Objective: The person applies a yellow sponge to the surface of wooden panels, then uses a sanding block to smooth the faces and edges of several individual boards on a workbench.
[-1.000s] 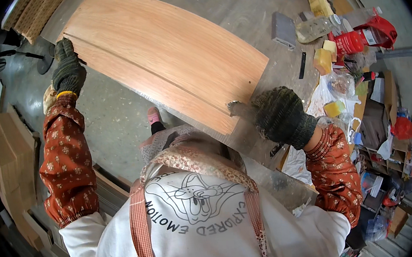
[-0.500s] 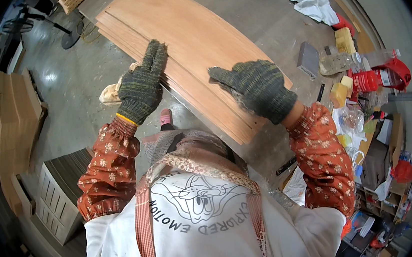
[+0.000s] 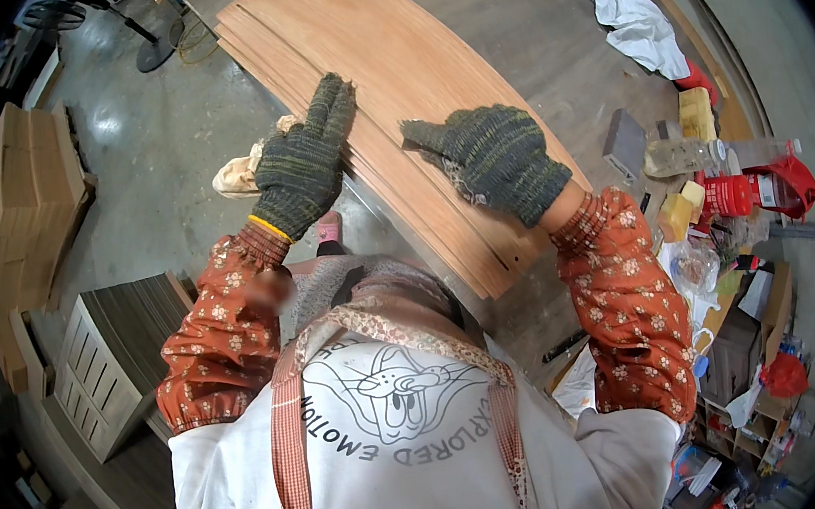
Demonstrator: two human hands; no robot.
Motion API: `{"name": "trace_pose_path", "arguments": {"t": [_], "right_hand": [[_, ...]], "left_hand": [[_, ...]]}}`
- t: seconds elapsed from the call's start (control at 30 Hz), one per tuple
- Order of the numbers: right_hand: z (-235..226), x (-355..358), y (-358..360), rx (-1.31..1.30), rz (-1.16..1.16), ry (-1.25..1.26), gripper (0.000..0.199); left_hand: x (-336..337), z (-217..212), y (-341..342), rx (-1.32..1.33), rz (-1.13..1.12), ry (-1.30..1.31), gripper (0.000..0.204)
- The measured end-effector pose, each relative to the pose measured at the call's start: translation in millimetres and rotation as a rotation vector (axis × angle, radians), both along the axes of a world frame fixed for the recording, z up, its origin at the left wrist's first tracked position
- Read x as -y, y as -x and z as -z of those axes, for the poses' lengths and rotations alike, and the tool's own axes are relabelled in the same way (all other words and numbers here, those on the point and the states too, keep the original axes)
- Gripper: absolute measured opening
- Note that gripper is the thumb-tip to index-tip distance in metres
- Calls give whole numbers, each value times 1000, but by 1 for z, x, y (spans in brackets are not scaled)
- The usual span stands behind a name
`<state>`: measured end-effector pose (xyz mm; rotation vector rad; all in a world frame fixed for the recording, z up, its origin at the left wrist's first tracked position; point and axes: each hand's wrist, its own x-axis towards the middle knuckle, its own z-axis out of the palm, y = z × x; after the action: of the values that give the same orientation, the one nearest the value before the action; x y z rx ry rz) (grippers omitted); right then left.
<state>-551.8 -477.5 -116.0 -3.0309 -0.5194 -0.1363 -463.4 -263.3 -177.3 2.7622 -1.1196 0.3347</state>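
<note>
A light-brown wooden panel (image 3: 374,34) with a curved far edge and a long groove lies slantwise on the table in front of me. More thin boards show under its near left edge. My left hand (image 3: 304,166), in a dark green knit glove, lays two straight fingers on that edge. A cream cloth (image 3: 237,178) pokes out from its folded fingers, which seem to grip it. On the panel's right part rests my right hand (image 3: 501,155), gloved alike, one digit pointing left and the others curled under. Whatever lies beneath its palm is hidden.
Along the right side stand a grey block (image 3: 623,140), clear plastic bottles (image 3: 675,157), yellow sponges (image 3: 696,115), a red container (image 3: 725,196) and a white cloth (image 3: 637,27). Stacked cardboard (image 3: 31,215) and grey panels (image 3: 110,355) are at the left, with a fan (image 3: 55,15) behind.
My view has shifted slightly, so the panel appears farther right. The right hand has slid a little left and away along the panel. My left hand keeps its place at the edge.
</note>
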Motion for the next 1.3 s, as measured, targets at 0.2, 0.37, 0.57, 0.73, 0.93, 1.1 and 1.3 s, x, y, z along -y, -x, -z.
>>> {"name": "trace_pose_path", "arguments": {"t": [0.2,0.37,0.57,0.73,0.93,1.1,1.3], "right_hand": [[-13,8,38,-81,10,56,38],[-11,25,65,-90,-5,86,41],[-21,26,78,-97,79,-35,36],[-17,27,54,49,207,-443,27],[3,42,48,19,169,-824,24],[12,30,48,198,68,-324,25],[13,21,39,253,84,-233,27]], "left_hand": [[2,3,-3,-17,3,31,72],[1,6,-3,-24,19,67,74],[5,6,-1,-18,38,44,75],[7,11,61,412,298,-310,70],[-13,-13,53,-610,1025,381,29],[-35,-45,11,-448,341,530,36],[-1,-49,27,-114,499,300,49]]}}
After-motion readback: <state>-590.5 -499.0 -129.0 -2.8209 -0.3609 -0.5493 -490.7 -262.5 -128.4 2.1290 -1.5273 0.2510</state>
